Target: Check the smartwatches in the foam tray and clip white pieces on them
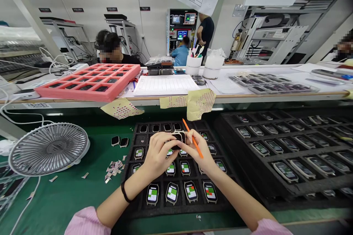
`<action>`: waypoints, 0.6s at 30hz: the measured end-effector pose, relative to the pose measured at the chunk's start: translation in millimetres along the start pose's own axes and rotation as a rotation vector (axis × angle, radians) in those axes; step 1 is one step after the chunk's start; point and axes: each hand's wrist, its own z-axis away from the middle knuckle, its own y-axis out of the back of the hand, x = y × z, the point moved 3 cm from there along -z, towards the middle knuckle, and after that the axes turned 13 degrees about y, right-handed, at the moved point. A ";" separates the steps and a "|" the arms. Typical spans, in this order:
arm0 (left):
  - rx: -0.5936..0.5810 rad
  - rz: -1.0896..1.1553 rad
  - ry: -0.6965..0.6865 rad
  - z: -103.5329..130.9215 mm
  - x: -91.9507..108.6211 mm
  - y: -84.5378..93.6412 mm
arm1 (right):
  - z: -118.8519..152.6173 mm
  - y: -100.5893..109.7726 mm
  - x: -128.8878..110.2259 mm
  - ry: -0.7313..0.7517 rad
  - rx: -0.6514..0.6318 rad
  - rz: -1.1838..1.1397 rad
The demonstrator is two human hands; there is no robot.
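While hands (160, 149) hold it, watch (180, 137) looks dark, pale-rimmed.

The left sleeve (86, 223) is pale pink with fine lines and soft creases, and the right sleeve (271, 227) matches it in colour. Each ends partway along the arm, leaving the left forearm (111, 211) and the right forearm (237, 196) bare. A narrow, plain black band (124, 193) rings the left forearm between sleeve and wrist.
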 end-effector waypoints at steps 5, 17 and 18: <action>-0.153 0.037 0.115 -2.4 -4.0 -0.6 | 2.8 2.0 3.7 -0.046 -0.003 -0.024; -0.099 0.058 0.322 -14.0 -25.3 24.1 | 6.5 19.4 0.3 -0.029 0.073 0.127; -0.100 0.056 0.329 -14.0 -26.9 24.4 | 7.0 18.9 -0.5 -0.021 0.072 0.137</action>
